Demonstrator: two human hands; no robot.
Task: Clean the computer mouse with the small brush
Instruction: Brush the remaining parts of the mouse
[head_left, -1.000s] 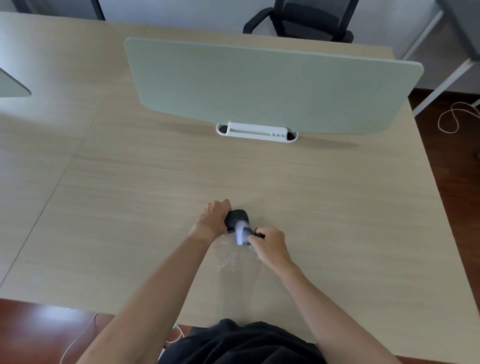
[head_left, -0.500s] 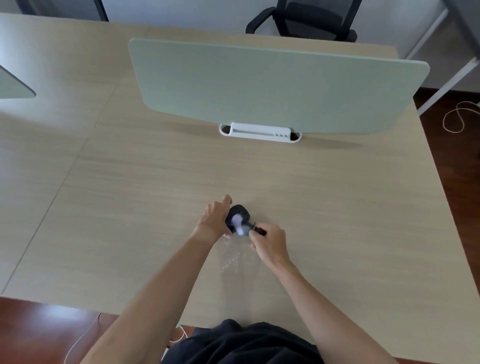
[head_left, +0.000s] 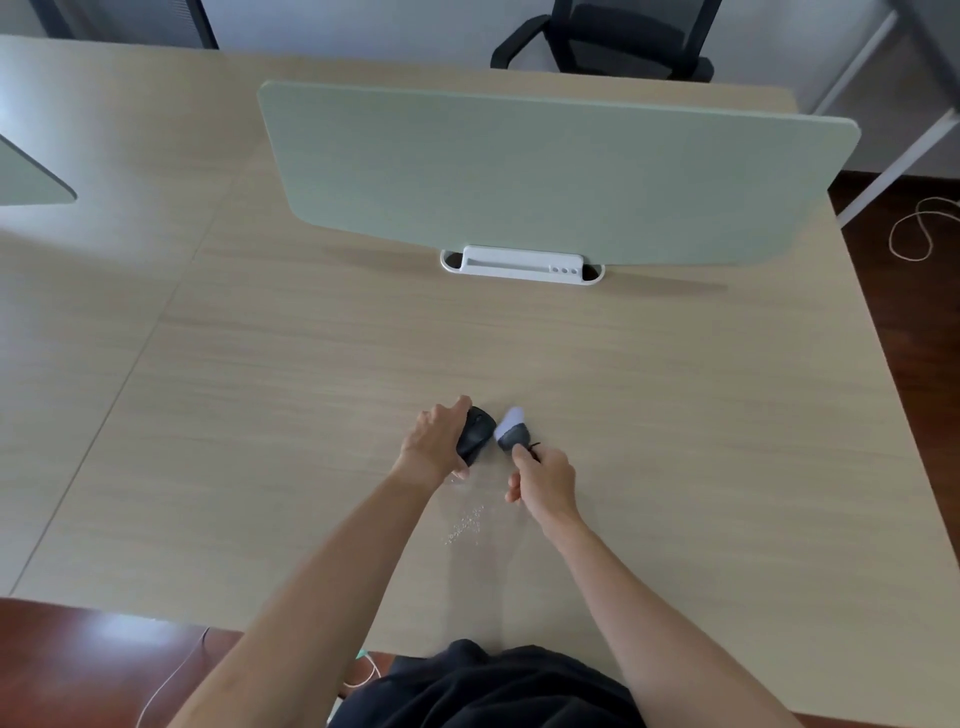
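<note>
Gripping mouse (half hidden): left hand | right hand pinches brush

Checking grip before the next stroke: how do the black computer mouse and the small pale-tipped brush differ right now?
The black computer mouse is dark all over; the small brush has a pale bristle head on a grey base. The left hand steadies the mouse from its left side; the right hand grips the brush from below. The brush sits beside the mouse, apart from it. Both are over the wooden desk.
</note>
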